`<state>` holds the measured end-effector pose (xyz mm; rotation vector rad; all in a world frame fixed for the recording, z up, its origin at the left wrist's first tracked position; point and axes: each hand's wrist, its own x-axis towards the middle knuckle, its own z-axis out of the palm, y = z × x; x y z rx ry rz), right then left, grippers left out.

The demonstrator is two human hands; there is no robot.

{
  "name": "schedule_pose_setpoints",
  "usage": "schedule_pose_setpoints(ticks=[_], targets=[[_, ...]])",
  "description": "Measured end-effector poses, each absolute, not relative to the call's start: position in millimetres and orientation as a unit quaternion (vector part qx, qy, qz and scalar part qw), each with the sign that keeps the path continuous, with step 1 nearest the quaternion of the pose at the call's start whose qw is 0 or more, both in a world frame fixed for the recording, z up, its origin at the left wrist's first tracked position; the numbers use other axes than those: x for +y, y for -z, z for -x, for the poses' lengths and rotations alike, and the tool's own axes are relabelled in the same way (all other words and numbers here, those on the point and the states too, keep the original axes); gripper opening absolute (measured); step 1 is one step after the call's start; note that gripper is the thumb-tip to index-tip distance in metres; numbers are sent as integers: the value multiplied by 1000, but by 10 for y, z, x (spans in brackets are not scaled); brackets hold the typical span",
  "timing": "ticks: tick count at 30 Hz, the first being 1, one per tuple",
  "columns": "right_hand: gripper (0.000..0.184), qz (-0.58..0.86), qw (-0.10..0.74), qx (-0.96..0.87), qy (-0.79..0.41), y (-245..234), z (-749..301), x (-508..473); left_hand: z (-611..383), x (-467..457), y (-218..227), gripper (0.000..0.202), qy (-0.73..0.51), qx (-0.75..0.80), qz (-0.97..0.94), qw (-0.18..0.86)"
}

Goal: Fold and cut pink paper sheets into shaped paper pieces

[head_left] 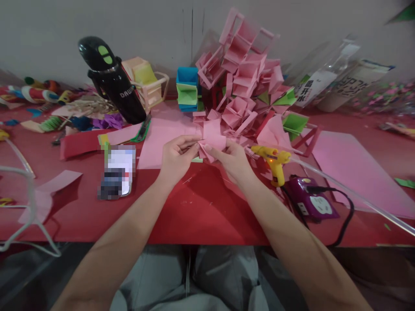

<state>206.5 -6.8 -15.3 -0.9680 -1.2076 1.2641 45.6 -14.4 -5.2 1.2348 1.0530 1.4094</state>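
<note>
1. We see the red table as the largest thing, and both forearms of the person reach over its near edge, converging toward the middle
2. Behind the hands we find a big pile of folded pink pieces, near the wall
3. The black flask stands at the back left; its lid covers it, so we cannot tell what is inside. At the back right we see a clear bottle with a white label, and just beside it a pale container; their contents we cannot tell
4. The left hand and the right hand are near each other, with fingers bent inward
5. The yellow glue gun is just beside the right hand
6. As the smallest, we notice the folded pink paper between the hands; the left thumb and fingers pinch its left edge, and the right thumb presses its front
</note>
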Motion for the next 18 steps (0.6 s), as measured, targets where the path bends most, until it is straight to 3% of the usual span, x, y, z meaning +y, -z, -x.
schedule_pose_setpoints(ticks=[9,18], targets=[[29,434,538,-558,-459,145,-2084,-71,-462,-122,10,27,-571,398,-398,598],[27,453,539,-577,-413,108,-2080,-91,-428,-110,-3,28,-551,399,-385,623]])
